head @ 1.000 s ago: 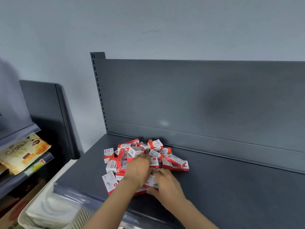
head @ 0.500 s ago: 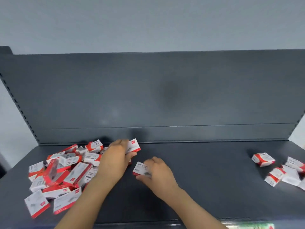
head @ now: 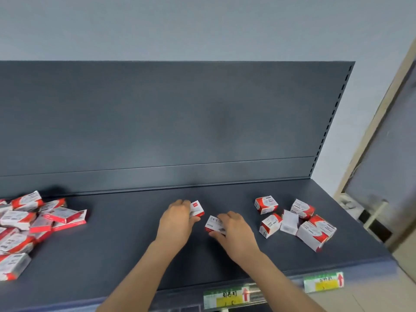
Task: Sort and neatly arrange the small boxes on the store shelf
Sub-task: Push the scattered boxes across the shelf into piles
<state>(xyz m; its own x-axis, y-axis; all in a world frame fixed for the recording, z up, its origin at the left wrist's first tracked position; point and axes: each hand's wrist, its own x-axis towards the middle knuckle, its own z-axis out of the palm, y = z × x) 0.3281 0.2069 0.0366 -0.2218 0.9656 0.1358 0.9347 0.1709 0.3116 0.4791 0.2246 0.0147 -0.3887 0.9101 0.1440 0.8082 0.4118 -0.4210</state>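
At the left edge of the frame a loose heap of small red-and-white cardboard boxes [head: 33, 224] lies jumbled on the dark grey metal shelf [head: 126, 255], some flat, some tilted over one another. In the lower middle both hands reach in over the shelf's front edge. The left hand [head: 177, 219] has its fingers curled round one small red-and-white box [head: 197, 208], which sticks out on its right side. Just beside it the right hand [head: 234, 230] pinches a white box marked 24/6 [head: 213, 223] between thumb and fingers; whether either box touches the shelf cannot be told. The two held boxes sit near each other but apart. Further right, a smaller cluster of the same boxes [head: 292, 221] stands scattered, well apart from the heap. Along the bottom, green-and-yellow price labels with red arrows [head: 227, 298] sit in the shelf's front rail.
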